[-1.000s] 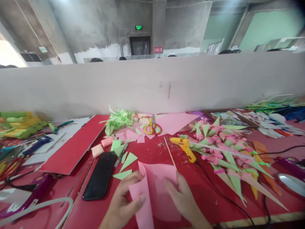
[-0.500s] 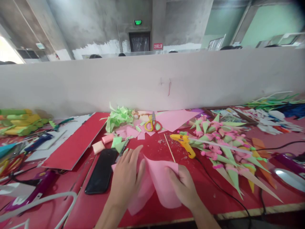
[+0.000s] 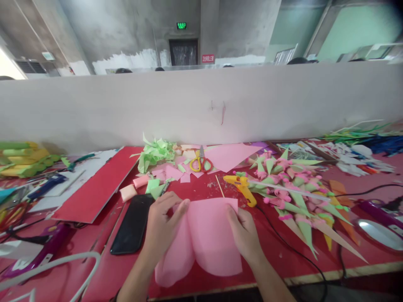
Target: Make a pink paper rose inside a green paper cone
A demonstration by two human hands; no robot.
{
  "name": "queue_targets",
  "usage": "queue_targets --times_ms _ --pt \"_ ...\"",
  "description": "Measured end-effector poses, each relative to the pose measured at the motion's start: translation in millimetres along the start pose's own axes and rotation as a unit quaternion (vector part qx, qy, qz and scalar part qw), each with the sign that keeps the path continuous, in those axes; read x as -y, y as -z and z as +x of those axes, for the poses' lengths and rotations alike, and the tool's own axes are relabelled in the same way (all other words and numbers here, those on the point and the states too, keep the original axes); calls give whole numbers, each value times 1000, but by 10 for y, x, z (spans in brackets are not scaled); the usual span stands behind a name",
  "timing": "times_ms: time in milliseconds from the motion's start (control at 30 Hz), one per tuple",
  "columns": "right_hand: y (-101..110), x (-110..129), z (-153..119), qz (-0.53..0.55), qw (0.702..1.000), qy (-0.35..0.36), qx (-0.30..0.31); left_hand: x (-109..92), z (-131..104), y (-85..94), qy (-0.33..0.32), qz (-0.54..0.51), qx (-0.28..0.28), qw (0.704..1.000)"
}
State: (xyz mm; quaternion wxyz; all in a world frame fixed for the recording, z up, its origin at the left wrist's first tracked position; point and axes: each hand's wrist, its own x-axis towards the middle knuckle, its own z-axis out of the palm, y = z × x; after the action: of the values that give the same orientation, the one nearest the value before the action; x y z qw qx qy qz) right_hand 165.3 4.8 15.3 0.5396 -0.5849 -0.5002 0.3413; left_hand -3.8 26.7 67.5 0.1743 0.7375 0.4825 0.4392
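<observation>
A sheet of pink paper is stretched between both hands above the red table, creased down its middle with its lower edges curling. My left hand grips its left part, thumb on top near the crease. On the right edge my right hand pinches the sheet, thumb in front and fingers behind. Just left of my left hand lies a black phone. Beyond the sheet rest a thin wooden stick and a yellow glue gun with a clear glue stick.
Scissors lie among pink scraps at the back, beside crumpled green paper strips. A heap of pink and green paper cones covers the right. A red board lies left. A white partition stands behind; a black cord crosses the right.
The pink paper has been spread wider and flatter, facing me more. My left hand's raised fingers have curled around the sheet with the thumb pressed on it. The right hand keeps its hold.
</observation>
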Motion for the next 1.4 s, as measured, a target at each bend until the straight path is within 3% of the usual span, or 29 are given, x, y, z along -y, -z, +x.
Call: queue_targets --times_ms 267,500,633,700,800,900,1000,1100,1167,1300,1400 --pt "-58 -65 -33 -8 999 46 12 93 -37 -13 29 -19 -15 999" --pt "-42 -64 -51 5 1000 15 -24 134 -42 59 76 11 -52 996" --pt "-13 -36 -53 14 999 8 -40 262 -46 170 82 -10 -52 995" --pt "7 -34 -43 27 998 -4 -60 383 -83 208 104 -50 -65 991" --pt "24 -48 -17 68 993 -46 -82 554 -206 183 159 -196 -68 965" --pt "12 -42 8 131 980 -104 -108 594 -363 59 198 -305 13 931" --pt "0 1 29 182 961 -164 -129 504 -461 -77 245 -350 39 903" --pt "15 10 49 203 951 -194 -126 419 -482 -143 322 -333 48 885" --pt "27 -28 49 214 950 -190 -124 406 -479 -148 355 -291 40 888" --pt "-2 -132 -19 251 954 -159 -48 426 -477 -95 329 -199 -46 922" --pt "-43 -184 -82 199 968 -155 -4 423 -485 -18 298 -164 -76 937"
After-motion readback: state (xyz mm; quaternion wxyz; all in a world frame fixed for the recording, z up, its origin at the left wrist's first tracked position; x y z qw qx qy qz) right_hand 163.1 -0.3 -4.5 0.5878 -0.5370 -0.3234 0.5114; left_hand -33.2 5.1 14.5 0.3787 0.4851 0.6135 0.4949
